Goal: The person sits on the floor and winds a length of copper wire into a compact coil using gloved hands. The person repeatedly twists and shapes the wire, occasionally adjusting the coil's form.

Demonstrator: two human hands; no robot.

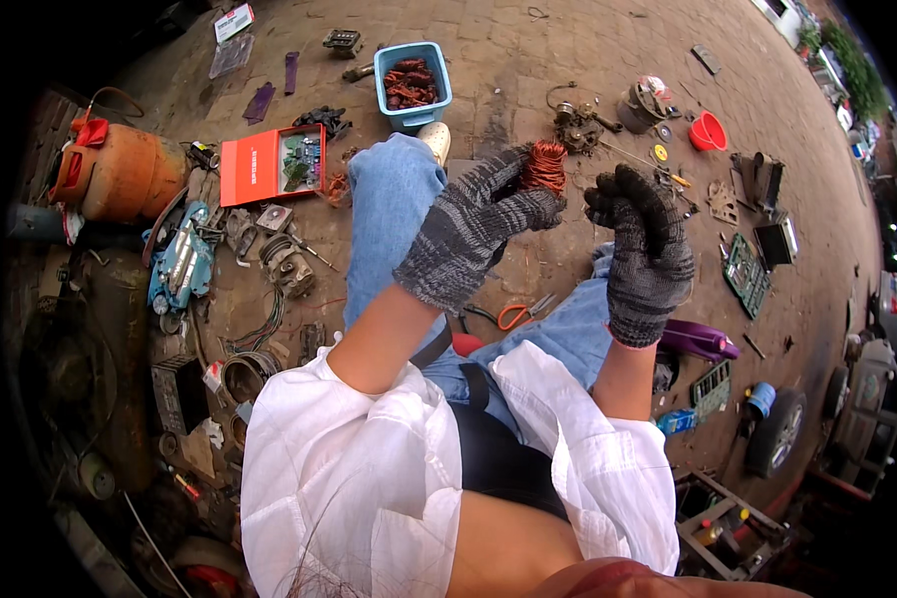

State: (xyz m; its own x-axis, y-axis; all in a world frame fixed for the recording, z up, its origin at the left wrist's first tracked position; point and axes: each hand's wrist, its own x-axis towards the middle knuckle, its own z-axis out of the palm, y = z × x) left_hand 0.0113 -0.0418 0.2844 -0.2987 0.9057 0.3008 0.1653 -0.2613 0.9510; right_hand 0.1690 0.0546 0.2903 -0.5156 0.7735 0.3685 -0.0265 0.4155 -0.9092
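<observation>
My left hand (473, 229), in a dark grey knit glove, is closed around a coil of reddish copper wire (545, 167). The coil sticks out past the thumb and fingers. Just to its right is my right hand (650, 261), gloved alike, raised and apart from the coil. Its fingers are bent together toward the thumb; whatever they pinch, if anything, is too small to see. Below, between my legs, orange-handled scissors (525, 312) lie on the ground. Ahead stands a light blue tub (412, 118) containing copper wire bundles (409, 84).
Left of me are an orange gas cylinder (138, 171), a red box (251, 171) with circuit boards, and scattered machine parts (287, 264). To the right lie a red bucket (708, 132), a green tool case (746, 276), a purple object (701, 340) and a tyre (777, 433).
</observation>
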